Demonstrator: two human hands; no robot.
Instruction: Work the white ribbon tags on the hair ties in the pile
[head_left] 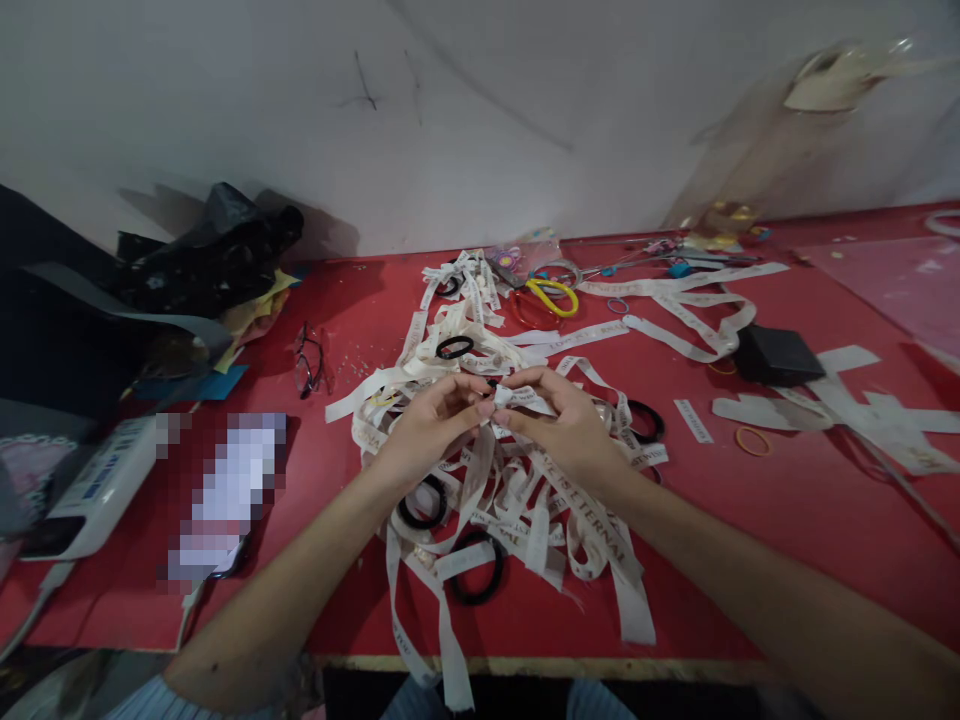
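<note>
Above a heap of ribbons, both of my hands meet with their fingertips closed. My left hand (442, 418) pinches a small dark piece, perhaps part of a black ring, together with the ribbon end. My right hand (559, 415) grips a short white printed ribbon (523, 399) beside it. Below and around them lies a tangle of white printed ribbons (592, 520). Several black rings, such as a black hair tie (422, 502) to the left and another black hair tie (477, 568) nearer the front, lie among the ribbons. My fingers partly hide the held pieces.
Yellow-handled scissors (553, 298) lie behind the heap, near red-handled scissors (534, 312). Glasses (308, 360) and a phone (234, 490) are at left, beside a white power bank (101, 490). A black box (778, 355) sits at right on the red table (697, 610).
</note>
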